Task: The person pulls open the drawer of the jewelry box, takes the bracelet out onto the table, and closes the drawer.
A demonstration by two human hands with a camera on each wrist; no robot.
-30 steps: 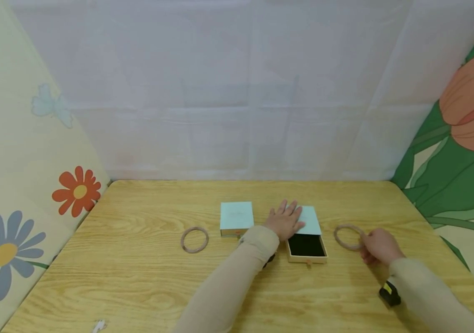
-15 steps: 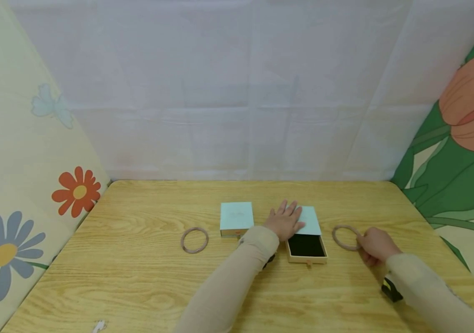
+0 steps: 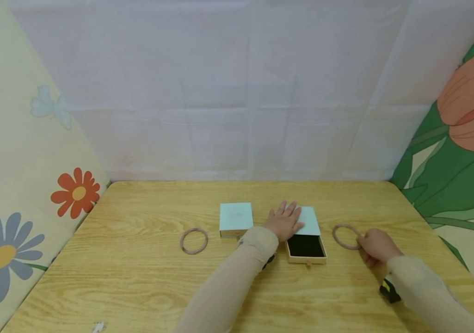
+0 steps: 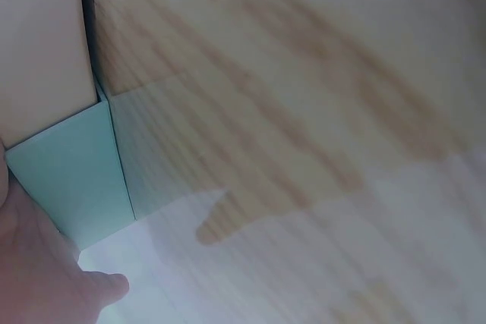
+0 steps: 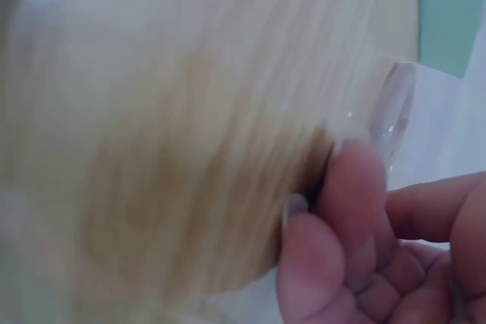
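Observation:
My left hand (image 3: 282, 223) lies with spread fingers on the pale blue sleeve (image 3: 308, 221) of a drawer-style box. The box's cream drawer (image 3: 307, 260), lined in black, is pulled out toward me. In the left wrist view the blue side of the sleeve (image 4: 72, 176) shows beside the hand (image 4: 34, 271). To the right of that box, my right hand (image 3: 380, 245) pinches the near right edge of a pinkish bangle (image 3: 337, 239). The right wrist view shows the clear-looking bangle (image 5: 395, 104) beyond curled fingers (image 5: 357, 187).
A second pale blue box (image 3: 236, 216), pushed closed, stands left of the left hand. Another bangle (image 3: 182, 244) lies farther left on the wooden table (image 3: 137, 277). A small white scrap (image 3: 99, 327) lies at the near left. A white cloth (image 3: 237, 92) hangs behind the table.
My right hand has shifted slightly left with the bangle, mostly in the first half second. The left hand stays on the box, and the drawer has not moved.

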